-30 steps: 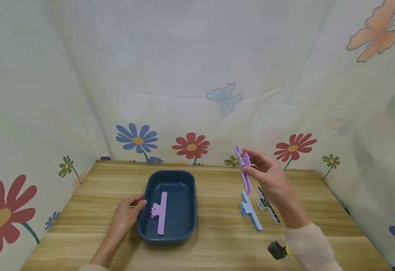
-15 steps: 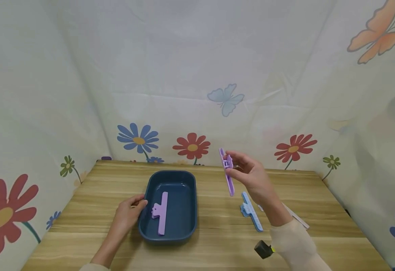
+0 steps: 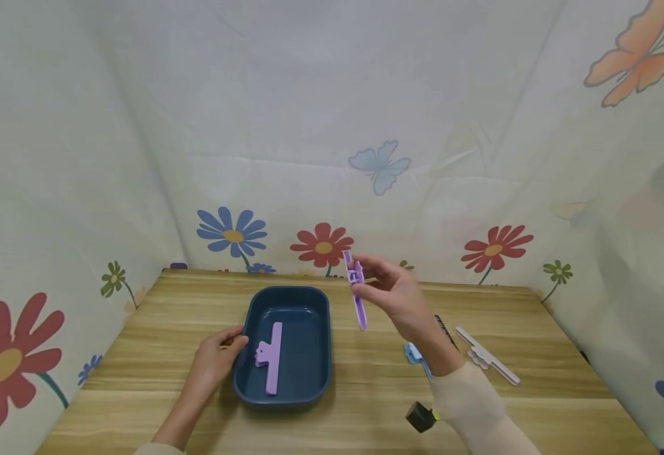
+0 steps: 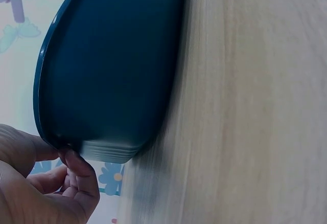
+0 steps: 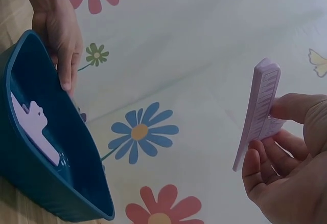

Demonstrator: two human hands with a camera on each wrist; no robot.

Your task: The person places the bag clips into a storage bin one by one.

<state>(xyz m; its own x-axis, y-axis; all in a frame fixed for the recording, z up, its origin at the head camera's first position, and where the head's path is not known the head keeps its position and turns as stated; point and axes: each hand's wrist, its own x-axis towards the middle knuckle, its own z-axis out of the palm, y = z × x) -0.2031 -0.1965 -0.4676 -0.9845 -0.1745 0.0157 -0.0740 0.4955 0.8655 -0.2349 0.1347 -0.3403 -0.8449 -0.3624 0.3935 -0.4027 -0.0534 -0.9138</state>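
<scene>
My right hand (image 3: 397, 300) pinches a purple bag clip (image 3: 359, 311) between thumb and fingers, holding it up in the air to the right of a dark blue plastic basin (image 3: 329, 354). The ridged edge of that clip shows in the right wrist view. At the basin's left side, my left hand (image 3: 212, 361) grips the rim; in the left wrist view the thumb and curled fingers (image 4: 84, 175) meet at the basin's corner. Inside the basin a second purple bag clip (image 3: 274, 359) lies flat on the bottom.
On the wooden table (image 3: 366, 392) to the right lie a blue clip (image 3: 413, 354), a black-and-white clip (image 3: 444, 330) and a pale clip (image 3: 488, 357), the first two partly behind my right forearm. A small black device (image 3: 420, 417) sits at that wrist. Flower-printed cloth surrounds the table.
My right hand has carried the purple clip leftward, closer to the basin. The pale clip has come into view from behind the arm. My left hand and the basin stay put.
</scene>
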